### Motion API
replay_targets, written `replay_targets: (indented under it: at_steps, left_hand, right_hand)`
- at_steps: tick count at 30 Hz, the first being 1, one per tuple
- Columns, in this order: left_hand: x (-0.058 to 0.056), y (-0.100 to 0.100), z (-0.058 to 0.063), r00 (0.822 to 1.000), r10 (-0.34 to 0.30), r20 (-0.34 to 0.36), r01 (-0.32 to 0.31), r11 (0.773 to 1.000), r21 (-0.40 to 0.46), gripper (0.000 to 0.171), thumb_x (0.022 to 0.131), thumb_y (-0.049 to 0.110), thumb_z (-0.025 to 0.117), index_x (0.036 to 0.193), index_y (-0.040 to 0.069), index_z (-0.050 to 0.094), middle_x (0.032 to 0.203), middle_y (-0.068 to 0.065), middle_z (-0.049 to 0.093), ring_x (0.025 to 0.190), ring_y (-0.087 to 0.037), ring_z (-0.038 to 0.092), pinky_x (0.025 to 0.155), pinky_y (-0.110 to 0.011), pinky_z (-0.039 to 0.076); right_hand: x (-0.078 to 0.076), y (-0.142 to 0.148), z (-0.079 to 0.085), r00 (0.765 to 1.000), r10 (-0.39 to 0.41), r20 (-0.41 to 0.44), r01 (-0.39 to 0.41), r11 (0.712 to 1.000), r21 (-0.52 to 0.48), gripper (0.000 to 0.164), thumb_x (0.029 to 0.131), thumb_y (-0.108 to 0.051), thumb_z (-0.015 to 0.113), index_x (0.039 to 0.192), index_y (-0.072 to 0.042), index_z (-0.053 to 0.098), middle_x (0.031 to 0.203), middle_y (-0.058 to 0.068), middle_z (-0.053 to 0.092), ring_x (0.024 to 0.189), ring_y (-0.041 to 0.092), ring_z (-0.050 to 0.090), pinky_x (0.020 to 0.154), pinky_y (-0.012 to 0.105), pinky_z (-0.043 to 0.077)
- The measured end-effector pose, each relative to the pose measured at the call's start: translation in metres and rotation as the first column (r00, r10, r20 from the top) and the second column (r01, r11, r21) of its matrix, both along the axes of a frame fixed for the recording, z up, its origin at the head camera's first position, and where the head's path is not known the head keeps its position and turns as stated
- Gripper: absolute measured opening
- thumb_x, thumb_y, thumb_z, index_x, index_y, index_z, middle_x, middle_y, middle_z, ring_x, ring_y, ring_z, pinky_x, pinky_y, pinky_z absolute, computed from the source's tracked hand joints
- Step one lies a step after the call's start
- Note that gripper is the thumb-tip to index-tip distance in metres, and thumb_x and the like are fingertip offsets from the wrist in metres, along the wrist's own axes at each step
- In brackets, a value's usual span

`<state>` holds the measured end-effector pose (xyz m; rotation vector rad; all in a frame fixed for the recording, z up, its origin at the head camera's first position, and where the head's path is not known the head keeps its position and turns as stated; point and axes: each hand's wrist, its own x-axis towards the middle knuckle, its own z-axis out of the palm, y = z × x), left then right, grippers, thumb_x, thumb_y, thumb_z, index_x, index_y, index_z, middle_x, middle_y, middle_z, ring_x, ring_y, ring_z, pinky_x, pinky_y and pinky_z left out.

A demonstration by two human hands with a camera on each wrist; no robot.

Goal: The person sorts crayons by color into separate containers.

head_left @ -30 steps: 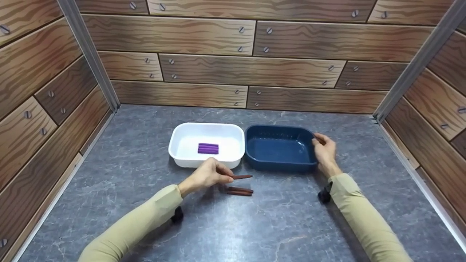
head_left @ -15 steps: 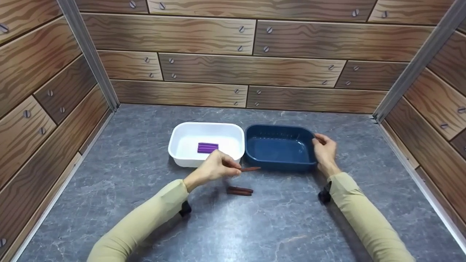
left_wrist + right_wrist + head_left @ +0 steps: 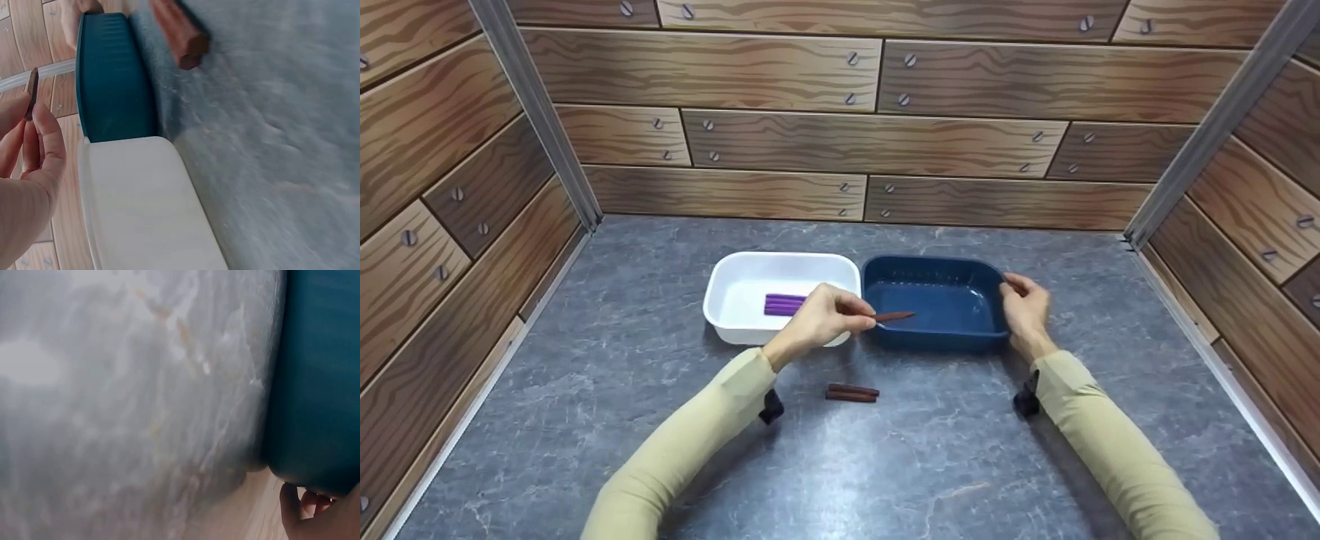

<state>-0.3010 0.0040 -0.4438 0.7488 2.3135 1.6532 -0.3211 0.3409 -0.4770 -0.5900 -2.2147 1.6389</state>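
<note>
I have a brown stick (image 3: 894, 316) pinched by one end between the thumb and fingers of my left hand (image 3: 823, 319), the free end pointing to the right. It hangs above the near left corner of the blue container (image 3: 937, 342) — clear of the rim, as the left wrist view shows. My right hand (image 3: 1026, 307) grips the far right end of that container, fingers curled at its edge.

The white container (image 3: 744, 334) sits just to the left, close against the blue one. Inside it a row of purple sticks (image 3: 783, 304) lies side by side, partly hidden behind my left hand. In front of the containers, on the grey tabletop (image 3: 930, 450), at least two more brown sticks (image 3: 851, 393) lie together. Wood-patterned walls (image 3: 780, 139) rise behind and at both sides.
</note>
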Motion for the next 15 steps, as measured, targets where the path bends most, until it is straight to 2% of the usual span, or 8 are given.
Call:
replay_targets:
  at_steps: [6,11,15]
  left_hand:
    - [-0.009,0.014,0.003,1.000,0.021,0.013,-0.021,1.000,0.013,0.009,0.085,0.011,0.075,0.092,0.006,0.078,0.080,-0.005,0.073,0.068,-0.011,0.062,0.077,-0.050,0.057]
    - [-0.015,0.026,0.002,1.000,0.021,-0.004,-0.021,0.999,0.029,0.010,0.086,0.011,0.075,0.093,0.006,0.078,0.081,-0.004,0.073,0.069,-0.010,0.062,0.079,-0.054,0.055]
    - [-0.021,0.037,0.001,0.999,0.036,0.002,-0.036,0.998,0.049,0.010,0.085,0.009,0.075,0.093,0.004,0.077,0.081,-0.004,0.072,0.068,-0.009,0.062,0.078,-0.050,0.057]
  right_hand:
    - [0.001,-0.001,0.001,1.000,0.006,-0.003,-0.006,1.000,-0.013,0.037,0.100,-0.012,0.051,0.134,-0.004,0.058,0.129,0.013,0.058,0.105,0.013,0.053,0.086,0.020,0.042]
    - [0.002,0.001,0.001,1.000,0.006,0.002,-0.005,0.999,-0.033,0.037,0.100,-0.012,0.050,0.135,-0.004,0.057,0.129,0.013,0.058,0.103,0.012,0.052,0.086,0.020,0.042]
    - [0.001,0.001,0.002,1.000,0.009,0.006,-0.009,0.999,-0.034,0.037,0.100,-0.013,0.050,0.135,-0.004,0.057,0.128,0.012,0.057,0.104,0.012,0.052,0.087,0.021,0.042]
